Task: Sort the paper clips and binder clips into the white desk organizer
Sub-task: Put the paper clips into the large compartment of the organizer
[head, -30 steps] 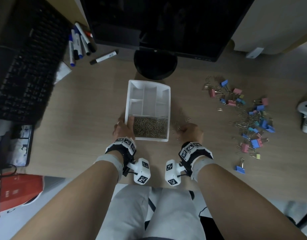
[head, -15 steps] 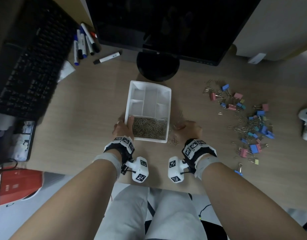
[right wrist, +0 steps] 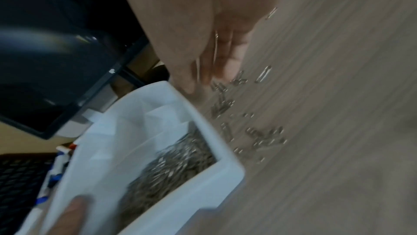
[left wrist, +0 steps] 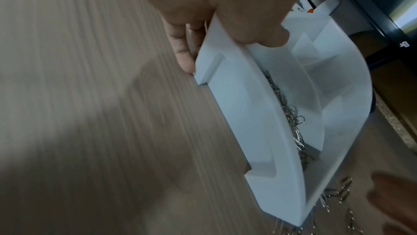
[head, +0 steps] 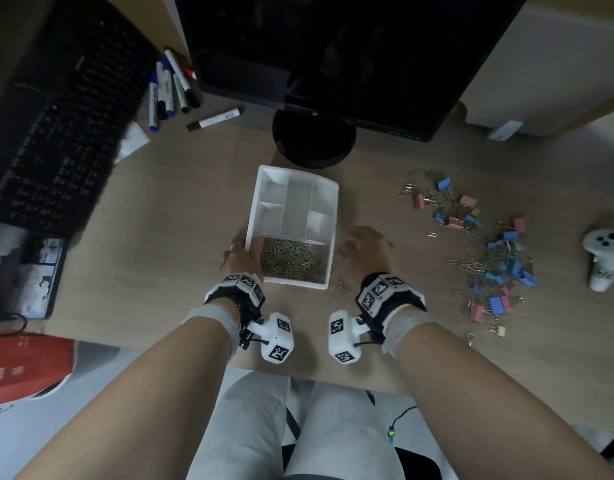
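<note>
The white desk organizer sits mid-desk. Its near compartment holds a heap of silver paper clips; the far compartments look bare. My left hand grips the organizer's near left corner, thumb over the rim. My right hand is on the desk just right of the organizer, its fingertips bunched with thin clip wire between them. Loose paper clips lie by the near right corner. Coloured binder clips mixed with paper clips lie scattered at the right.
A monitor stand stands right behind the organizer. A black keyboard and several markers are at the back left. A white controller lies at the far right. The desk's front edge runs under my wrists.
My right hand has raked paper clips along the organizer's right side; a small bunch now lies by its near right corner. The left hand kept its hold on the organizer.
</note>
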The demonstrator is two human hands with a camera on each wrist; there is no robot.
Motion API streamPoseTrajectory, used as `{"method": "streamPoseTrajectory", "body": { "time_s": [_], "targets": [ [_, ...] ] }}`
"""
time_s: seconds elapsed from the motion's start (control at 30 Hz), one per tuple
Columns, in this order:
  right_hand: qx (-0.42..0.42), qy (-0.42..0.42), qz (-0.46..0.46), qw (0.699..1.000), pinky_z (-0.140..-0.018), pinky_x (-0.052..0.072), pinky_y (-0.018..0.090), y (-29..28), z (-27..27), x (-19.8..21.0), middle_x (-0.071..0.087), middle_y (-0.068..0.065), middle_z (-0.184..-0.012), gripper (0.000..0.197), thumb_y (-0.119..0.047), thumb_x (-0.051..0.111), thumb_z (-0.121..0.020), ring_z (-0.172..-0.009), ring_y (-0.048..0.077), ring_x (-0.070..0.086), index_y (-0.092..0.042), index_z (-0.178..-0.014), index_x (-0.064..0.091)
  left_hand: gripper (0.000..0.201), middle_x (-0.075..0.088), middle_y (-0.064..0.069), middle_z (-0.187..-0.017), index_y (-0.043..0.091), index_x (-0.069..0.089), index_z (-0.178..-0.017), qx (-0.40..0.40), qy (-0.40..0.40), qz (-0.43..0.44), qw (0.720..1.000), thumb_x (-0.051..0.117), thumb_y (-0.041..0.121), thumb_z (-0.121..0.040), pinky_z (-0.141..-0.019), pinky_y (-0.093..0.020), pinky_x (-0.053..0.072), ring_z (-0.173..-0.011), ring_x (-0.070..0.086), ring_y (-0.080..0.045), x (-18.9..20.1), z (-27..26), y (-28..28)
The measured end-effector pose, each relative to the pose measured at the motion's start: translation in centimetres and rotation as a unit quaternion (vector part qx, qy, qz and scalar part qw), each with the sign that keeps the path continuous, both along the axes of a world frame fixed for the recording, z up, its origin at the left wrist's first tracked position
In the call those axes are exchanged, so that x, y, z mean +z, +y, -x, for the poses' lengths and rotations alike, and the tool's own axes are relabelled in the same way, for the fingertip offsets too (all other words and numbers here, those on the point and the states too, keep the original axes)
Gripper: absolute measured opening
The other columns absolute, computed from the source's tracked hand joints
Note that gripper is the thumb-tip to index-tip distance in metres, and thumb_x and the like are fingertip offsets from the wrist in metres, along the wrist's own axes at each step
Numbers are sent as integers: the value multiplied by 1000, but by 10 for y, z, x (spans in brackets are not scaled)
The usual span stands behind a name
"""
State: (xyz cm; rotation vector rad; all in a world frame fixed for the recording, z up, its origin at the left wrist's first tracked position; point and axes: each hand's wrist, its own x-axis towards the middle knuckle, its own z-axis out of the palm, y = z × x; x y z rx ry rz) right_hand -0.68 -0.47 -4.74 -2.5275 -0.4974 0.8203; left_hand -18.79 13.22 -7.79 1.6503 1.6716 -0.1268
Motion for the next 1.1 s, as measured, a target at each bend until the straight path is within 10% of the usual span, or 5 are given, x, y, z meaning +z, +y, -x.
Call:
{"method": "streamPoseTrajectory", "body": {
  "time_s": [0.1,0.2,0.43,0.7,1.1],
  "targets": [
    [66,-4,87,994,-108,35,42,-8,-25,-15,30,4,-157,59,-22,61,-93,-141,30,27,-21,-147,39,67,56,-19,-120,14,44,-134,12,0,-5,1000,30,65,-93,-100,-48,44,-114,54,-39,-1,0,0],
    [157,-3,106,982,-117,29,46,-5,-22,-30,8,-2,-166,67,-30,57,-97,-151,26,3,-17,-155,25,59,58,-19,-119,11,46,-131,23,-3,-6,1000,35,56,-96,-99,-48,46,-112,56,-38,-5,2,3],
    [202,-58,37,977,-97,41,37,-17,3,-36,49,2,-139,41,-26,63,-86,-127,30,40,-21,-127,60,46,59,-18,-118,11,49,-129,56,-24,10,998,40,45,-99,-99,-48,45,-110,57,-37,-10,3,7],
    [195,-50,32,979,-96,44,37,-30,38,-30,49,2,-133,55,-35,78,-74,-124,29,40,-19,-123,60,63,56,-22,-122,7,44,-130,-7,18,-14,1000,32,58,-97,-100,-46,44,-116,54,-38,-6,17,8],
    [105,-23,36,994,-84,53,35,-22,42,-33,72,3,-99,15,-14,73,-83,-93,25,66,-21,-95,76,73,59,-19,-122,10,46,-132,-21,-6,-42,999,28,68,-92,-99,-48,45,-115,56,-39,-11,26,9]
  ]
}}
